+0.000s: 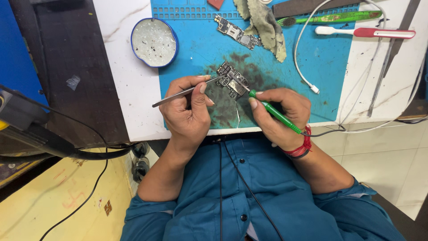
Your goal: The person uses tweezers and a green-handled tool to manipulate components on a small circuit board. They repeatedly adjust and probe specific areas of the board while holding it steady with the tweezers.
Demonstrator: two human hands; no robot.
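Taking the small circuit board (232, 81) on the blue work mat (325, 58) as the landmark and reading from left to right: well to its upper left, on the mat's left edge, sits a round blue-rimmed tin (154, 42) of pale paste speckled with dark bits. Just left of the board, the left hand (187, 114) is closed around a pair of metal tweezers (185, 93), pinched between thumb and forefinger, with the tips reaching onto the board's left part. The board itself lies near the front of the mat on a dark, sooty stain. Above it lies a second, longer circuit board (236, 32), touching a crumpled greenish cloth (264, 24). Just right of the landmark board, the right hand (281, 114) is closed in a pen grip on a green-handled soldering tool (273, 111), its thin metal tip meeting the board close beside the tweezer tips; a dark cord runs off from its rear end past a red wristband (302, 147). Farther right, a white cable (303, 58) ends in a small plug, and up at the far right lie a green toothbrush (332, 18) and a red and white toothbrush (365, 32). To do this fine work well, I judge the heels of both hands should rest on the bench, the tweezers should hold lightly and steadily, and the tip should touch only the one spot, briefly, clear of neighbouring parts.
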